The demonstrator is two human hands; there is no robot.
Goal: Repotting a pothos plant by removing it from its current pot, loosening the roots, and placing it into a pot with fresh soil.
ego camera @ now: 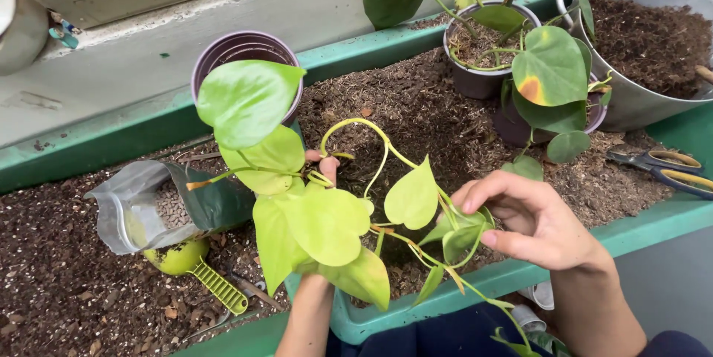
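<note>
Held a trailing vine cutting [327,208] above the green potting tray [631,227], long axis running left to right, leaves hanging toward the camera. Left hand [323,167] mostly hidden behind leaves; fingertips closed on the stem. Right hand [531,219] pinched shut on stems near small leaves. Scissors [665,167] cut off at the right edge.

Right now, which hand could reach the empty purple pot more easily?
Probably the left hand. It holds the vine cutting just below the empty purple pot. The right hand pinches leaves farther off, toward the scissors.
</note>
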